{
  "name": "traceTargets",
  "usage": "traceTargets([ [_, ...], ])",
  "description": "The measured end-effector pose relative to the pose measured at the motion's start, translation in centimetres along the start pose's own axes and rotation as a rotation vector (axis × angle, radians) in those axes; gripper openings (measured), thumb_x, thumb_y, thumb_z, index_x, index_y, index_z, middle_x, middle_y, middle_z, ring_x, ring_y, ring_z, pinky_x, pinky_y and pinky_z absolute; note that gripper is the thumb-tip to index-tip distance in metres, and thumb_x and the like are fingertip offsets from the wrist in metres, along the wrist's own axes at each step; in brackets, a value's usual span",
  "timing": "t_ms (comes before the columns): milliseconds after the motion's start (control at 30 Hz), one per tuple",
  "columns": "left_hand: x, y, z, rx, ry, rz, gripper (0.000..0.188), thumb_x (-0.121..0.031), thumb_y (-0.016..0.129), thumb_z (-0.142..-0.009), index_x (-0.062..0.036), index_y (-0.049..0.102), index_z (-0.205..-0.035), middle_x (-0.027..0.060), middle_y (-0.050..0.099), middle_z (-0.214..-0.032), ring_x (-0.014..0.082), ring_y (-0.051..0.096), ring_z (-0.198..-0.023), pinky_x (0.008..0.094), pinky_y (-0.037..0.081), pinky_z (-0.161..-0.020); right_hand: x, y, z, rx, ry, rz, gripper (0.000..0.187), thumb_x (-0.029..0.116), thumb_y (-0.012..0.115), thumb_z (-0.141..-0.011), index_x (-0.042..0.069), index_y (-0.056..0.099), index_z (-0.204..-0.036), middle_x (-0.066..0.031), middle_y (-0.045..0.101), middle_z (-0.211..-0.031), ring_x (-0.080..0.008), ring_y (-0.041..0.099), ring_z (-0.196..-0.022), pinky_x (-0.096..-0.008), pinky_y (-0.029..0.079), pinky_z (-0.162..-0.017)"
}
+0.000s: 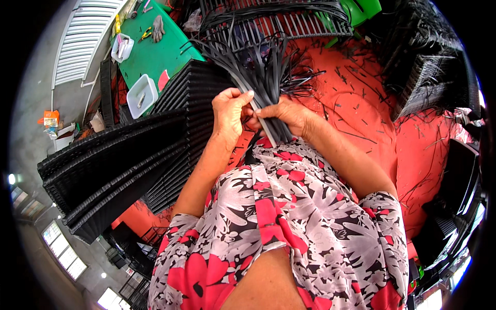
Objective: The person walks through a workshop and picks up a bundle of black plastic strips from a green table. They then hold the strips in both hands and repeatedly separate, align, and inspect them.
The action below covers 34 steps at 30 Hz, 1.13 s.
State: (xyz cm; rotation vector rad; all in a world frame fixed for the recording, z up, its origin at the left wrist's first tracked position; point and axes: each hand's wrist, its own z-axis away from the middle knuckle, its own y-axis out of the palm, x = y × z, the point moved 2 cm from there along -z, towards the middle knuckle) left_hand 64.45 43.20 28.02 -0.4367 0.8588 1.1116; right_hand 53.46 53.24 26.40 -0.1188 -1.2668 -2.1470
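Note:
A bundle of flat black plastic strips stands in front of my lap, its loose ends fanning out away from me. My left hand is closed at the bundle's left edge, thumb and fingers pinching strips there. From the right, my right hand wraps the bundle lower down, its thumb pointing toward the left hand. The strips' near ends come out below both hands, close to my flowered clothing. Some of the right fingers are hidden behind the strips.
Left of me stand stacked black woven panels. Beyond them, a green table bears a white tray, a grey glove and yellow-handled pliers. A black slatted frame lies ahead. Strip scraps litter the red floor covering.

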Motion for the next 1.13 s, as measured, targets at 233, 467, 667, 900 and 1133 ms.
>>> traceTargets([
  [233,2.4,-0.1,2.3,0.373,-0.369,0.273,0.064,-0.058,0.056,-0.075,0.0013,0.054,-0.101,0.0119,0.058,-0.075,0.0233,0.055,-0.062,0.0394,0.048,-0.059,-2.1,0.9,0.7,0.003,0.155,-0.232,0.015,0.016,0.058,-0.084,0.002,0.053,-0.083,-0.0041,0.052,-0.066,-0.0064,0.04,-0.046,-0.0192,0.032,-0.037],
  [467,1.8,3.5,2.8,0.81,-0.361,0.431,0.089,-0.061,0.058,-0.071,0.0073,0.036,-0.124,0.0181,0.056,-0.109,0.0389,0.048,-0.109,0.0506,0.034,-0.097,-3.4,3.7,4.7,-0.058,0.017,-0.173,0.026,0.03,0.063,-0.082,0.009,0.048,-0.08,-0.0003,0.045,-0.065,-0.0066,0.039,-0.048,-0.0201,0.032,-0.039],
  [667,-1.9,7.1,4.1,0.877,-0.559,0.133,0.054,-0.021,0.065,-0.075,0.007,0.044,-0.116,0.0122,0.057,-0.08,0.0311,0.056,-0.089,0.046,0.039,-0.091,-3.5,4.5,7.4,-0.041,-0.264,-0.059,0.034,0.035,0.062,-0.081,0.004,0.047,-0.079,-0.004,0.046,-0.063,-0.0115,0.048,-0.05,-0.0242,0.043,-0.041],
  [900,-15.1,13.8,11.1,0.993,-0.21,-0.383,0.042,-0.012,0.058,-0.077,0.012,0.045,-0.109,0.0051,0.047,-0.057,0.0182,0.052,-0.055,0.0369,0.047,-0.067,1.5,7.7,9.7,0.103,-1.155,0.46,0.072,0.041,0.066,-0.075,-0.001,0.032,-0.122,-0.0176,0.048,-0.109,-0.028,0.046,-0.106,-0.0377,0.037,-0.094],
  [1133,-21.0,6.2,-1.2,0.452,0.726,-2.097,0.032,-0.014,0.057,-0.076,-0.0003,0.051,-0.104,0.0287,0.055,-0.084,0.0447,0.051,-0.084,0.0463,0.041,-0.071,-9.5,-17.2,1.0,-0.429,-0.468,0.992,0.045,0.035,0.053,-0.086,0.006,0.05,-0.12,-0.0159,0.051,-0.121,-0.0302,0.055,-0.099,-0.0425,0.046,-0.077],
])
